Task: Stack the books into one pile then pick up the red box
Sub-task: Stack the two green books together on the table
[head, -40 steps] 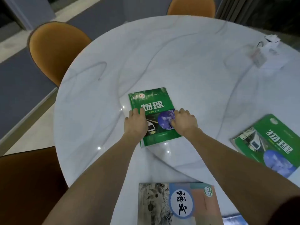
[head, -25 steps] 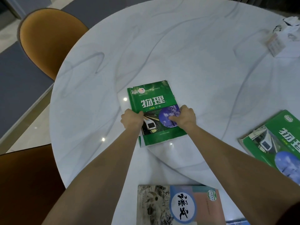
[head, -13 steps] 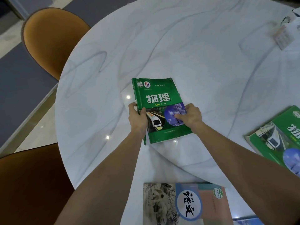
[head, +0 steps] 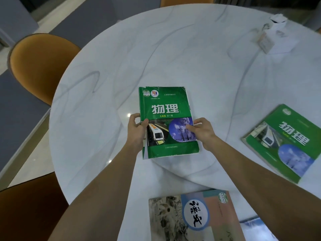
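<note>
A green physics book [head: 165,108] is held above the middle of the white marble table [head: 191,54]. My left hand [head: 136,131] grips its left edge with the thumb on the cover. My right hand [head: 202,131] grips its right edge. A second green physics book [head: 286,141] lies flat at the right. A grey and pink book with a blue oval [head: 194,218] lies at the near edge. The corner of a light blue book [head: 257,228] shows beside it. No red box is in view.
A white tissue box [head: 276,37] stands at the table's far right. Orange chairs stand at the left [head: 40,65], at the near left [head: 29,209] and beyond the far edge [head: 185,0].
Both hands closed on the green book and lifted it off the table, bringing it nearer and turning it straighter. The other books have not moved.
</note>
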Available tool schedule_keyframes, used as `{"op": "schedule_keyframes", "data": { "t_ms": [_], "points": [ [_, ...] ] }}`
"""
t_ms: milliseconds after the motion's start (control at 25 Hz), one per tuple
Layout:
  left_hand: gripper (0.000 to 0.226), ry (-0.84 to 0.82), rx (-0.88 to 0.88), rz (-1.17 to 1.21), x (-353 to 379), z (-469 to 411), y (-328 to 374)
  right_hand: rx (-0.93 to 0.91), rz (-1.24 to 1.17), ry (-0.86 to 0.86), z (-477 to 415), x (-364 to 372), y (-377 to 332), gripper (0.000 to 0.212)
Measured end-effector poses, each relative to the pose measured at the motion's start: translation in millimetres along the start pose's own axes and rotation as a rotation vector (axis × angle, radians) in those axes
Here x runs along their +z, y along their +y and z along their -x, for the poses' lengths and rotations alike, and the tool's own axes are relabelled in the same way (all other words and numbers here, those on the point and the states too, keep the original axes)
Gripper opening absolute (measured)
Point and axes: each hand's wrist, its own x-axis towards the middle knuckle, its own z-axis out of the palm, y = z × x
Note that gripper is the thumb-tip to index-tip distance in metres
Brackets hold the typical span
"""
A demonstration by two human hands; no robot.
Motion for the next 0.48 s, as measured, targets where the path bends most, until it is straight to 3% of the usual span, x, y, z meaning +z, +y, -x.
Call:
{"op": "schedule_keyframes", "data": {
  "t_ms": [480],
  "points": [
    [0.021,-0.222,0.003,-0.224,108,17,-31,0.091,-0.09,0.198,19,-102,47,0.041]
  ]
}}
